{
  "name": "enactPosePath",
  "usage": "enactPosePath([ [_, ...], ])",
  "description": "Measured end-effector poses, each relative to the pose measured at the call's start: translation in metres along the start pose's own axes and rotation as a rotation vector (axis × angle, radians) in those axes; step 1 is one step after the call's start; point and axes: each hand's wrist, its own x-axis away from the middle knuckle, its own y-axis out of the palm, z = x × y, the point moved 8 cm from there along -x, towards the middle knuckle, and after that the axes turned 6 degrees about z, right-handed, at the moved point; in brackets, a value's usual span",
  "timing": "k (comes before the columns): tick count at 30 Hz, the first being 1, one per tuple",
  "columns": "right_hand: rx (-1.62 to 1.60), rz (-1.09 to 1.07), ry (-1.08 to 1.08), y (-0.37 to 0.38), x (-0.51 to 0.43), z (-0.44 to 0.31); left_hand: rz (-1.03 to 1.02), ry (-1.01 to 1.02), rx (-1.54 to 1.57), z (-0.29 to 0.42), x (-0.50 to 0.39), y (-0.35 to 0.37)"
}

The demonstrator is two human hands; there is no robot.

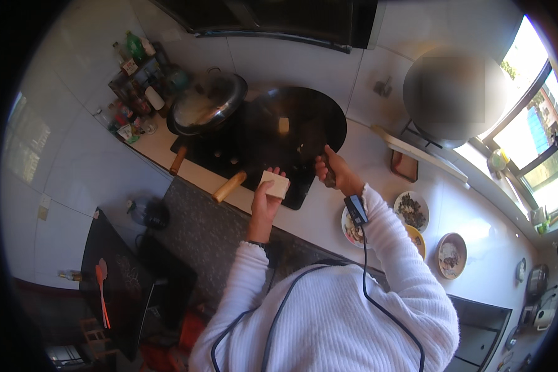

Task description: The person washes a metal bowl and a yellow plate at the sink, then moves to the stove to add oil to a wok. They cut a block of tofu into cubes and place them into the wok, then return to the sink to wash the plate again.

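Observation:
A pale block, apparently tofu (275,184), rests on my left hand (266,200), its thumb over the near edge, in front of the wok. My right hand (333,169) is closed around a dark handle (328,173) of what looks like a knife or turner; its far part blends into the dark wok. Inside the black wok (323,109) lies one pale rectangular piece (284,125), with a small light bit lower right of it. The wok's light wooden handle (229,187) points towards me, left of my left hand.
A second pan under a metal lid (209,104) stands left on the black hob, its wooden handle (178,160) jutting out. Bottles (135,46) crowd the left corner. On the right counter are a plate of dark food (411,211), several bowls, a red-brown tray (404,166) and a large pot.

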Motion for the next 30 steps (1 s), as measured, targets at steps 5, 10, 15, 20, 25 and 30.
enactPosePath([
  [5, 0.033, 0.004, -0.109, 0.008, 0.015, -0.016, -0.009, -0.025, -0.005, 0.001, 0.010, 0.000],
  [10, 0.252, 0.030, -0.317, 0.011, 0.063, -0.019, -0.024, -0.034, 0.019, -0.002, 0.017, 0.006],
  [15, 0.507, 0.151, -0.441, 0.006, 0.126, -0.005, -0.068, -0.078, 0.023, -0.012, 0.016, 0.022],
  [20, 0.776, 0.173, -0.590, 0.010, 0.184, 0.002, -0.111, -0.132, 0.058, -0.030, 0.013, 0.034],
  [25, 1.223, 0.168, -0.802, 0.020, 0.218, 0.016, -0.238, -0.143, 0.011, -0.042, 0.007, 0.045],
  [30, 1.463, 0.189, -0.974, 0.027, 0.228, 0.025, -0.277, -0.167, -0.033, -0.049, 0.004, 0.054],
])
